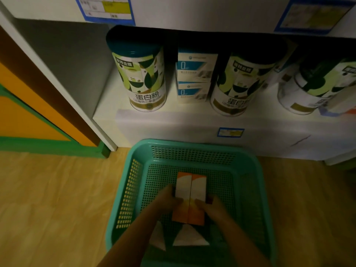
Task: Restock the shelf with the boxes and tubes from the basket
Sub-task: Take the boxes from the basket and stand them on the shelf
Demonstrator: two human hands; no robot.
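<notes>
A teal mesh basket [248, 170] stands on the floor in front of a white shelf [173, 128]. Over the basket I hold two orange-and-white boxes [189, 191] pressed side by side. My left hand [169, 199] grips their left side and my right hand [210, 207] grips their right side. Beneath my forearms, white packages [189, 237] lie on the basket's bottom, partly hidden. On the shelf stand green-patterned tins [140, 74], with a stack of blue-and-white boxes [194, 78] between two of them.
More tins [238, 83] and small boxes fill the shelf's right part. The shelf's left end beside the first tin is bare. A blue price label [230, 132] is on the shelf's front edge. An orange-and-green panel [28, 116] stands at the left. Wooden floor [57, 199] surrounds the basket.
</notes>
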